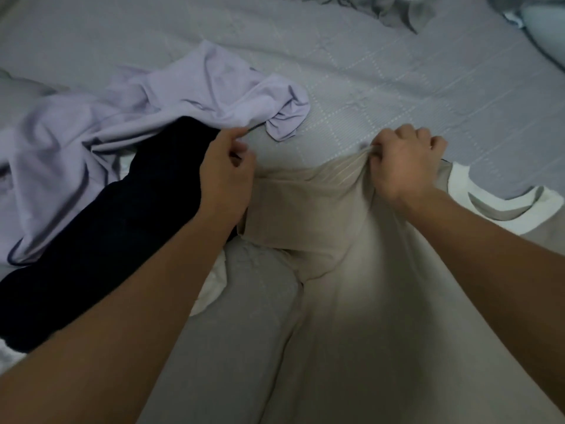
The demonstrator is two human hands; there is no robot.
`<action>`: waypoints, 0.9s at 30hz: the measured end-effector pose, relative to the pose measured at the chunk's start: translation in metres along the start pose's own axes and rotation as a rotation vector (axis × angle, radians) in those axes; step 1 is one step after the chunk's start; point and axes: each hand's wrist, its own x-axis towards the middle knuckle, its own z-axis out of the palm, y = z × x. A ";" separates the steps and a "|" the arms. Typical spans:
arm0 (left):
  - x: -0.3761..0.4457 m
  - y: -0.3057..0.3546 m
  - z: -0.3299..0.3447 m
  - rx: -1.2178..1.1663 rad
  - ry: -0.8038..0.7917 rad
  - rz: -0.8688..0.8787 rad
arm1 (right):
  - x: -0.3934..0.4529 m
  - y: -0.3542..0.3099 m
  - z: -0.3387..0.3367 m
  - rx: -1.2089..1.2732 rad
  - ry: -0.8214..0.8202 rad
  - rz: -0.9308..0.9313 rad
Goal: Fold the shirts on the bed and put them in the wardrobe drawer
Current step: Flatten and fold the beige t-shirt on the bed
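A beige shirt (351,270) with a white collar (516,209) lies spread on the bed in front of me. My right hand (403,166) is closed on a bunch of its fabric at the shoulder, near the collar. My left hand (226,175) pinches the end of its short sleeve (293,209), which points left. To the left lie a crumpled lilac shirt (146,114) and a dark navy garment (101,228) partly under my left forearm. The wardrobe drawer is not in view.
The grey-blue bedsheet (412,78) with dotted lines stretches behind the shirts. A crumpled grey cloth (397,10) lies at the far edge, a pale pillow (547,26) at the top right. A bit of white fabric (211,289) peeks out under the navy garment.
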 end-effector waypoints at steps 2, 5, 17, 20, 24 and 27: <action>-0.042 -0.008 -0.003 -0.002 0.196 -0.045 | -0.011 -0.007 0.003 0.017 -0.030 -0.047; -0.121 -0.027 -0.002 -0.098 0.081 -0.452 | -0.033 -0.028 0.001 0.102 -0.022 -0.219; -0.158 -0.034 0.022 -0.243 -0.060 -0.636 | -0.042 -0.074 0.008 -0.079 -0.256 -0.433; -0.176 -0.046 0.008 -0.212 -0.063 -0.704 | -0.034 -0.076 0.004 0.069 -0.119 -0.307; -0.175 -0.051 -0.005 -0.050 -0.055 -0.637 | -0.026 -0.068 0.001 0.170 -0.104 -0.208; -0.150 -0.034 -0.003 -0.108 0.083 -0.457 | -0.029 -0.056 0.006 0.279 -0.175 -0.226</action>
